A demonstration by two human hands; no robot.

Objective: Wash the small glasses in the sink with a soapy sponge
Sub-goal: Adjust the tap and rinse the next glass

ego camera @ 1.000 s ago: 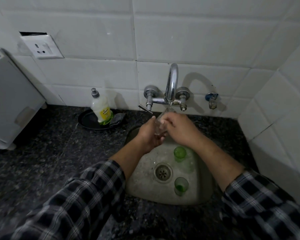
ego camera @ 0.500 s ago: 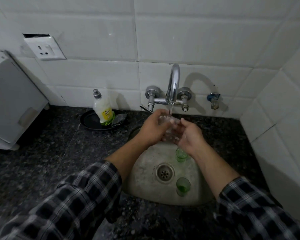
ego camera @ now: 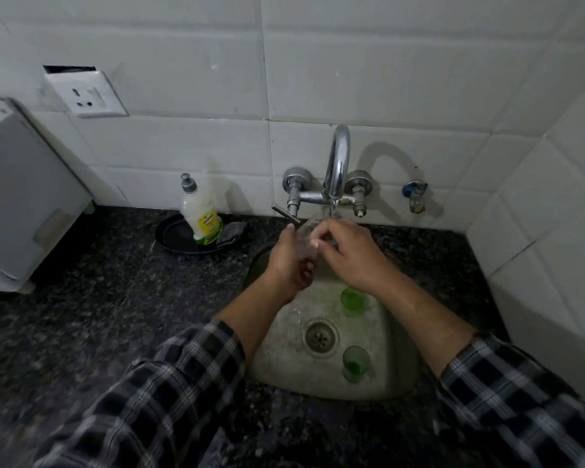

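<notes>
Under the running tap (ego camera: 336,170), my left hand (ego camera: 289,261) grips a small clear glass (ego camera: 306,236), tilted toward the spout. My right hand (ego camera: 347,255) is over the glass from the right, its fingertips curled at the rim. Two small green glasses stand in the steel sink (ego camera: 395,363): one (ego camera: 352,300) just below my right wrist, the other (ego camera: 355,364) near the front, right of the drain (ego camera: 320,336). A dark sponge (ego camera: 232,231) lies on a black plate (ego camera: 173,236) left of the tap.
A dish soap bottle (ego camera: 200,214) stands on the black plate. A white appliance (ego camera: 21,204) sits at the far left on the dark granite counter (ego camera: 98,315). A wall socket (ego camera: 85,94) is above it. A small valve (ego camera: 416,194) sticks out of the tiles right of the tap.
My right hand has shifted from beneath the glass to over its rim. Both hands and the glass stay under the tap stream.
</notes>
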